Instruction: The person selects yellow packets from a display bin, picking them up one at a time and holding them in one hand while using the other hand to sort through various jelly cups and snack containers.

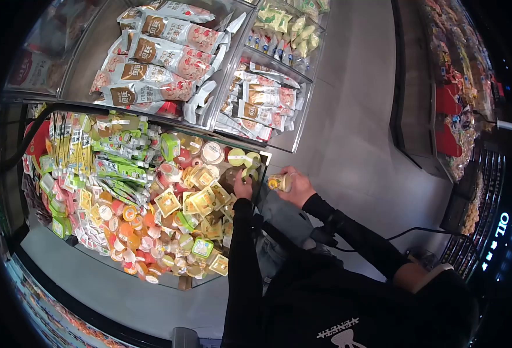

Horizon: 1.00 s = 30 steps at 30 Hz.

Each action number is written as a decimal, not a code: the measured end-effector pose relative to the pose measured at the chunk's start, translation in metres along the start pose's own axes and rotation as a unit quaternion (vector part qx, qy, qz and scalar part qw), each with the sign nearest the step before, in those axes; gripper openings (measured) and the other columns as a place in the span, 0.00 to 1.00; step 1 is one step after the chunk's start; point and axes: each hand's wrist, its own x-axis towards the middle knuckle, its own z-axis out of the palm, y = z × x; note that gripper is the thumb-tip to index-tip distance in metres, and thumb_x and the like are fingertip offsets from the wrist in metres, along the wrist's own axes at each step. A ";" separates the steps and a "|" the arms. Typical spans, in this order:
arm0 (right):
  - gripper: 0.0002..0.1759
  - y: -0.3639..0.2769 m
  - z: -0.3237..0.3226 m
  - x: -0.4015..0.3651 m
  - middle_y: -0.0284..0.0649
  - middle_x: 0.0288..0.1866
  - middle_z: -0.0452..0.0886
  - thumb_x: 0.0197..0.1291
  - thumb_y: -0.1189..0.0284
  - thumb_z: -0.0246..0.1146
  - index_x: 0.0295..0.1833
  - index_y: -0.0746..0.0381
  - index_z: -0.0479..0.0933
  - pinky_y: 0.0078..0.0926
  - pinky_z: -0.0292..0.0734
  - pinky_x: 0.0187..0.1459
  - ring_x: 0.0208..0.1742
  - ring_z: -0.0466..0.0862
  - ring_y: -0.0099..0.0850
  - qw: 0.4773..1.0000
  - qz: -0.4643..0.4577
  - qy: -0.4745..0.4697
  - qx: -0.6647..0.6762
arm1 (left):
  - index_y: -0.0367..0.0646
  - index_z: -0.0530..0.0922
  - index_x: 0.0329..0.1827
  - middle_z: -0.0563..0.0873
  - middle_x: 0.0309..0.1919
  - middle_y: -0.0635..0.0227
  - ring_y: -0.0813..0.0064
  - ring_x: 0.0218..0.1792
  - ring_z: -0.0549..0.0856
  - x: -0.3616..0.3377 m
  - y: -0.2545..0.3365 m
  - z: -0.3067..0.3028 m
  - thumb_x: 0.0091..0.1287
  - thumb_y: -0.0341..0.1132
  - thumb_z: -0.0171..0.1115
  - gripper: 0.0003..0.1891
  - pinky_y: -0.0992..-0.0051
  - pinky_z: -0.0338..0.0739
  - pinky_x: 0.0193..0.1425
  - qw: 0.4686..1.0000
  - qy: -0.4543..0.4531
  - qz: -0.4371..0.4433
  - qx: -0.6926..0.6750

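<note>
Beside the right end of a display bin, my right hand point(297, 189) is closed around a small jelly cup point(278, 182) with a yellowish lid or label. My left hand point(243, 189) is at the bin's right end, its fingers closed at a green jelly cup point(250, 173), partly hidden by the hand. Just above it lies another green-lidded jelly cup point(236, 156). To its left are square yellow pudding cups point(205, 200) heaped among many small round cups.
The display bin point(260, 174) also holds green pouches point(119, 168) and yellow stick packs point(73, 142). Behind it, clear-walled compartments point(212, 116) hold cereal bags point(151, 55) and smaller packets point(267, 95). Grey floor point(354, 104) runs along the right, with a snack shelf point(450, 116) beyond.
</note>
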 end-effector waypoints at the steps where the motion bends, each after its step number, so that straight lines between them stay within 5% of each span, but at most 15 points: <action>1: 0.24 -0.001 0.001 0.004 0.47 0.40 0.73 0.37 0.71 0.65 0.43 0.62 0.66 0.35 0.73 0.42 0.40 0.76 0.46 1.000 -0.006 -0.005 -0.001 | 0.43 0.69 0.54 0.77 0.46 0.54 0.62 0.44 0.79 -0.001 0.001 0.000 0.53 0.29 0.59 0.23 0.71 0.74 0.44 1.000 0.007 -0.001 -0.002; 4: 0.24 -0.003 0.009 0.016 0.46 0.43 0.71 0.36 0.72 0.64 0.43 0.62 0.67 0.35 0.72 0.43 0.42 0.74 0.45 0.998 -0.046 -0.006 -0.037 | 0.36 0.65 0.57 0.74 0.50 0.52 0.61 0.52 0.73 -0.006 0.006 -0.003 0.52 0.30 0.59 0.26 0.70 0.67 0.55 1.000 0.007 0.023 -0.011; 11: 0.25 -0.024 0.046 0.054 0.47 0.44 0.70 0.39 0.74 0.62 0.48 0.62 0.68 0.36 0.69 0.49 0.49 0.71 0.45 0.981 -0.142 0.018 -0.128 | 0.36 0.65 0.57 0.73 0.52 0.52 0.61 0.54 0.72 -0.020 0.015 -0.020 0.52 0.29 0.58 0.27 0.71 0.65 0.57 0.998 0.000 -0.012 -0.068; 17: 0.28 -0.032 0.081 0.088 0.45 0.52 0.66 0.40 0.76 0.58 0.53 0.59 0.65 0.36 0.71 0.48 0.54 0.67 0.41 0.921 -0.235 -0.038 -0.308 | 0.38 0.68 0.53 0.75 0.48 0.57 0.64 0.48 0.75 -0.034 0.048 -0.057 0.52 0.27 0.55 0.22 0.70 0.67 0.52 0.998 -0.002 -0.024 0.053; 19: 0.29 -0.023 0.090 0.091 0.44 0.55 0.64 0.42 0.76 0.57 0.55 0.56 0.65 0.37 0.72 0.47 0.55 0.67 0.39 0.907 -0.242 -0.053 -0.341 | 0.39 0.70 0.49 0.76 0.45 0.55 0.57 0.51 0.73 -0.040 0.080 -0.082 0.50 0.23 0.54 0.20 0.68 0.65 0.54 0.995 0.061 -0.024 0.076; 20: 0.29 -0.019 0.092 0.091 0.44 0.56 0.63 0.42 0.76 0.57 0.57 0.55 0.64 0.37 0.72 0.47 0.56 0.67 0.40 0.908 -0.248 -0.035 -0.336 | 0.41 0.69 0.49 0.74 0.46 0.56 0.57 0.50 0.71 -0.042 0.076 -0.094 0.51 0.26 0.56 0.20 0.66 0.65 0.52 0.953 0.152 0.120 0.231; 21: 0.30 -0.017 0.092 0.090 0.45 0.57 0.62 0.43 0.75 0.56 0.58 0.54 0.63 0.37 0.72 0.48 0.57 0.66 0.40 0.908 -0.254 -0.017 -0.333 | 0.41 0.69 0.49 0.74 0.46 0.56 0.57 0.50 0.71 -0.043 0.086 -0.104 0.51 0.26 0.56 0.20 0.66 0.65 0.52 0.953 0.153 0.120 0.231; 23: 0.31 -0.018 0.091 0.083 0.45 0.59 0.60 0.45 0.75 0.56 0.60 0.53 0.62 0.38 0.69 0.51 0.59 0.65 0.40 0.911 -0.234 -0.027 -0.340 | 0.42 0.69 0.48 0.73 0.44 0.56 0.55 0.49 0.71 -0.049 0.116 -0.125 0.50 0.30 0.60 0.20 0.64 0.65 0.50 0.856 0.296 0.108 0.409; 27: 0.29 -0.029 0.084 0.065 0.46 0.58 0.62 0.47 0.77 0.51 0.60 0.55 0.62 0.41 0.65 0.53 0.57 0.66 0.41 0.909 -0.293 0.042 -0.292 | 0.42 0.70 0.46 0.73 0.42 0.56 0.54 0.44 0.72 -0.046 0.068 -0.139 0.48 0.36 0.64 0.22 0.63 0.67 0.46 0.867 0.280 0.061 0.407; 29: 0.27 -0.038 0.078 0.052 0.46 0.53 0.67 0.45 0.79 0.52 0.56 0.61 0.65 0.38 0.65 0.54 0.55 0.68 0.43 0.931 -0.312 -0.057 -0.180 | 0.42 0.70 0.43 0.72 0.42 0.57 0.57 0.44 0.74 -0.050 0.054 -0.147 0.44 0.35 0.68 0.23 0.66 0.70 0.46 0.954 0.124 -0.014 0.273; 30: 0.23 -0.040 0.082 0.048 0.47 0.49 0.69 0.45 0.79 0.52 0.52 0.65 0.67 0.35 0.66 0.54 0.53 0.70 0.43 0.934 -0.320 -0.080 -0.134 | 0.42 0.70 0.43 0.72 0.42 0.57 0.57 0.44 0.74 -0.053 0.045 -0.147 0.44 0.35 0.68 0.23 0.66 0.70 0.46 0.954 0.124 -0.015 0.273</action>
